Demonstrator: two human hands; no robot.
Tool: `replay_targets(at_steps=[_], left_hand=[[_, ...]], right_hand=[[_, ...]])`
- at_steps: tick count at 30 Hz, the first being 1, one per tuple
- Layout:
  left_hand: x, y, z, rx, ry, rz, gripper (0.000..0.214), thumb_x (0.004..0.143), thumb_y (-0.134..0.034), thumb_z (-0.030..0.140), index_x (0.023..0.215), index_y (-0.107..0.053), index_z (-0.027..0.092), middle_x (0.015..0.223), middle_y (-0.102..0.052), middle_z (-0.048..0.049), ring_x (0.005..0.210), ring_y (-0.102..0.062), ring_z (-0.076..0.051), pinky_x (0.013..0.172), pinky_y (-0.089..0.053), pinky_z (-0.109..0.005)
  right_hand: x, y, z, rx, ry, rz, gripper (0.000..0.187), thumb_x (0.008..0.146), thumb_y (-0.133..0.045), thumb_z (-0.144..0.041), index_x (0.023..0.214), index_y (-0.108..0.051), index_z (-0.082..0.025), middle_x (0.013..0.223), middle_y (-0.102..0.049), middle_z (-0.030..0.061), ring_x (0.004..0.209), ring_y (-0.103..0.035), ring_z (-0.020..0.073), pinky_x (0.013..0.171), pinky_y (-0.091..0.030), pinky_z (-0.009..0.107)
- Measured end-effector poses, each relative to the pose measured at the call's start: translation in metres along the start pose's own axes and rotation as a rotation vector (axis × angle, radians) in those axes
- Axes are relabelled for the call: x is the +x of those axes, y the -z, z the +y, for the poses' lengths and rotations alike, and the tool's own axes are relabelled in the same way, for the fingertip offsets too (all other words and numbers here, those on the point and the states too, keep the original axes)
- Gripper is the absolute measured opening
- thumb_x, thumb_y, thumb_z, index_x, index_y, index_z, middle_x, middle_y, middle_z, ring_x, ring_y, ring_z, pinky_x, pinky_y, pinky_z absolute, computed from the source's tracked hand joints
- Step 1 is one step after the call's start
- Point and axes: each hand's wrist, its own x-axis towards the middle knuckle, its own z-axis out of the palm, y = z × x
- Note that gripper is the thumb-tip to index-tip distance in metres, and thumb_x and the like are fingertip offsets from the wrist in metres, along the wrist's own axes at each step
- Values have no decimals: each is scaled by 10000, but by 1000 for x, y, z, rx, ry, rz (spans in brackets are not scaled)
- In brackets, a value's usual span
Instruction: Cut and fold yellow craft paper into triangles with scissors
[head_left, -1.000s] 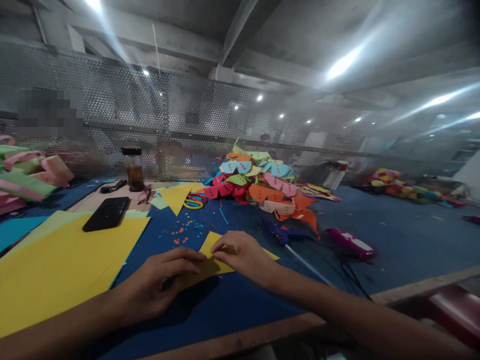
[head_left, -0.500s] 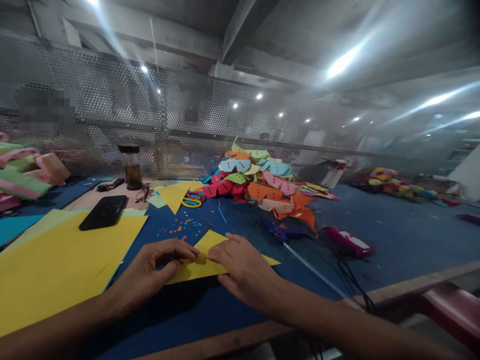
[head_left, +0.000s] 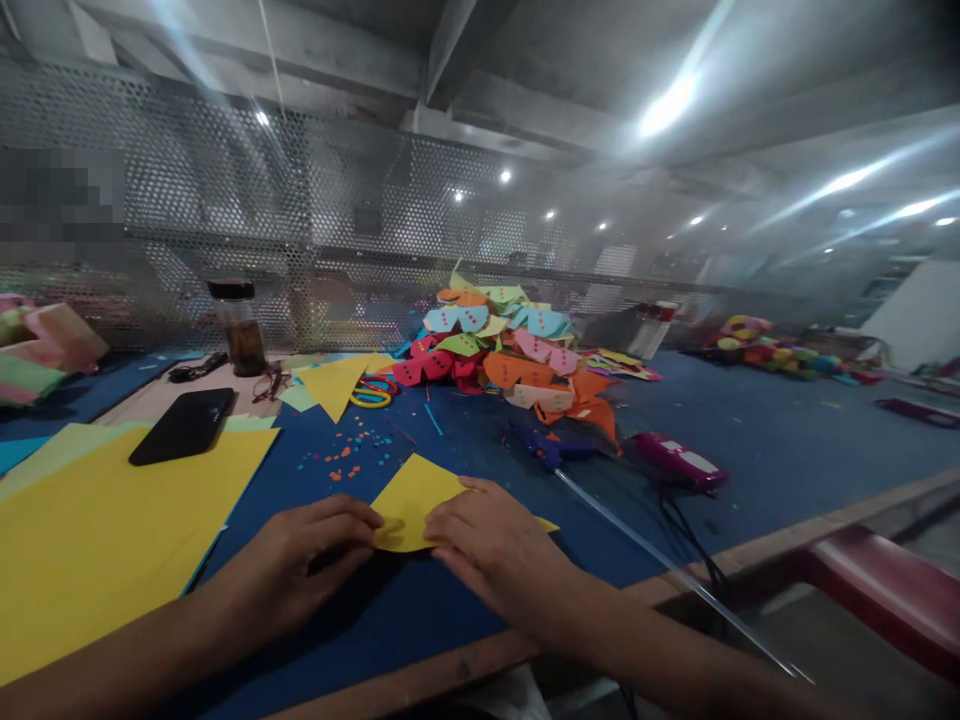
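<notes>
A piece of yellow paper [head_left: 414, 492], folded with a pointed top, lies on the blue tabletop between my hands. My left hand [head_left: 319, 545] pinches its left edge between thumb and fingers. My right hand [head_left: 487, 535] closes over its right part, thumb at the lower edge, and a yellow tip shows beyond the knuckles. What lies under the right palm is hidden. Beyond the paper are scattered paper dots [head_left: 349, 450]. Farther back, a yellow paper triangle [head_left: 334, 385] lies beside scissors [head_left: 375, 390] with red and yellow handles.
Large yellow sheets [head_left: 135, 540] lie at left with a black phone [head_left: 184, 425] on them. Behind stands a lidded jar [head_left: 241, 335]. A pile of coloured paper shapes [head_left: 517, 350] rises mid-table. A blue glue gun [head_left: 551, 447] and a purple device [head_left: 679, 460] with cables lie right.
My left hand has shifted to the paper's left edge, and its left corner no longer sticks out below the fingers. My right hand stays on the right part. The view has turned slightly right.
</notes>
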Motion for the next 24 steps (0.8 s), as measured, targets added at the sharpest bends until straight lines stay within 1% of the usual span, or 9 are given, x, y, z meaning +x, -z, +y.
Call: replay_targets(at_steps=[3,6,8,10,12,15,17,21,24], left_hand=[[-2,3,-3,49,10,-1,194,984,-536,222,1003,-720,279,1097,-761,-9,971,-742,-141,854,-589,-219],[-8,7,-7,148,7,10,186,976,-555,245,1044,-722,292,1076,-778,-3,1016,-744,-168,883,-603,-256],[-14,9,-10,240,-31,41,191,969,-568,254,1062,-726,309,1062,-790,9,1056,-739,-188,930,-601,-299],[-21,11,-10,316,-72,47,208,973,-560,245,1077,-721,326,1062,-795,29,1055,-742,-187,993,-580,-341],[-25,13,-5,369,-91,62,214,981,-551,253,1100,-713,328,1065,-796,35,1035,-749,-179,1001,-579,-338],[-26,13,9,440,-91,93,200,1001,-532,303,1089,-711,307,1049,-801,30,993,-760,-167,981,-589,-306],[-26,12,20,490,-79,76,215,1018,-508,327,1095,-707,301,1051,-800,32,983,-761,-154,999,-576,-290],[-32,4,34,558,-51,50,240,1029,-485,319,1127,-702,295,1085,-791,35,1001,-750,-134,1033,-547,-267],[-41,-4,37,617,-24,58,243,1025,-478,292,1127,-698,296,1102,-785,37,1034,-739,-154,1012,-562,-291]], right_hand=[[-7,-3,1,35,-45,85,107,941,-638,-164,1028,-664,-219,995,-753,1,989,-677,165,1100,-378,395],[-16,-8,5,62,-61,189,78,959,-619,-181,1011,-660,-222,973,-757,-2,967,-684,159,1099,-382,392],[-21,-9,7,73,-56,215,77,972,-602,-193,1020,-654,-222,982,-758,2,963,-689,158,1109,-377,401],[-25,-8,9,82,-39,218,96,982,-586,-193,1045,-650,-226,994,-758,1,970,-691,154,1120,-372,405],[-28,-5,10,90,-8,225,116,987,-575,-184,1063,-651,-230,1001,-760,0,977,-692,151,1115,-383,396],[-29,-2,10,100,27,223,141,991,-555,-164,1052,-661,-234,1009,-761,4,981,-689,149,1089,-415,378],[-29,-1,9,104,35,205,149,990,-551,-158,1036,-669,-237,1012,-759,5,977,-688,149,1070,-434,372],[-28,-2,11,128,52,216,136,995,-552,-178,1034,-671,-232,994,-754,9,953,-686,159,1034,-459,379],[-29,-3,12,161,82,233,137,1007,-540,-196,1039,-670,-224,990,-751,14,941,-681,165,1012,-463,383]])
